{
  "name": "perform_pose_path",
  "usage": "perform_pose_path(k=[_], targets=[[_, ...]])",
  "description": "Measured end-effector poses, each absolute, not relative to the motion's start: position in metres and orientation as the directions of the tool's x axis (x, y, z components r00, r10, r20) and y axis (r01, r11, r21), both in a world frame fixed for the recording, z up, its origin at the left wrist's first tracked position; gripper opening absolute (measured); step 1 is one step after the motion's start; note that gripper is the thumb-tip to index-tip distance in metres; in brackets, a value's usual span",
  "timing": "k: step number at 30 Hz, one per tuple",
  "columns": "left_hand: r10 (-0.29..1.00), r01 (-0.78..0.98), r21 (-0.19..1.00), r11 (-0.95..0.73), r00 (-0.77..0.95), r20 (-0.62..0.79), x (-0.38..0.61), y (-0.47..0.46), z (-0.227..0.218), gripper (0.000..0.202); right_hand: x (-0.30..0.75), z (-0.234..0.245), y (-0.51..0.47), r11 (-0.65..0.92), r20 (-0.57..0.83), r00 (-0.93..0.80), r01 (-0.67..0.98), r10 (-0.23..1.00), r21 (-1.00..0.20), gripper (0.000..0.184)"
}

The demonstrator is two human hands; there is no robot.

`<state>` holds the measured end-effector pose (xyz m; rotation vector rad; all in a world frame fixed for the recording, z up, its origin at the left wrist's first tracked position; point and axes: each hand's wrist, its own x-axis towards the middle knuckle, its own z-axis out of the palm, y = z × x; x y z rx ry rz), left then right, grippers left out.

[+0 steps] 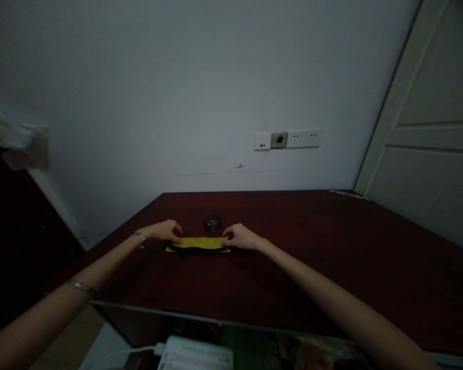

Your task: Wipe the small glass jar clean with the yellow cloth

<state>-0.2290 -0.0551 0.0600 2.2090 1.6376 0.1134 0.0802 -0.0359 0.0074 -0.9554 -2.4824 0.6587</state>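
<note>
A yellow folded cloth-like piece (202, 242) with a black strip along its near side lies on the dark red tabletop. At its left end, my left hand (168, 231) pinches the far edge between thumb and fingers. The opposite end is gripped the same way by my right hand (239, 237). Just beyond the yellow piece stands a small round glass dish (212, 222), touched by neither hand. Dim light hides the finer detail of the black strip.
The reddish-brown tabletop (312, 241) meets a pale wall with sockets (287, 140). A panelled door (435, 128) is at the right. Below the front edge, an open shelf holds a white box (196, 354) with a cable. Cloth (19, 139) hangs at far left.
</note>
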Motion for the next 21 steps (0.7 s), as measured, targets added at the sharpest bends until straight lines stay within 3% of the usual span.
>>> perform_pose_path(k=[9, 14, 21], targets=[[0.940, 0.918, 0.336, -0.208, 0.283, -0.191, -0.227, -0.057, 0.058, 0.013, 0.077, 0.014, -0.027, 0.607, 0.146, -0.672, 0.526, 0.726, -0.596, 0.032], [0.978, 0.965, 0.164, -0.203, 0.207, -0.003, -0.202, -0.040, 0.054, 0.010, 0.083, 0.021, -0.003, 0.561, 0.168, -0.574, 0.625, 0.801, -0.543, 0.028], [0.980, 0.967, 0.186, -0.177, 0.155, 0.128, -0.181, -0.022, 0.045, 0.012, 0.086, 0.016, 0.013, 0.494, 0.236, -0.436, 0.730, 0.869, -0.472, 0.025]])
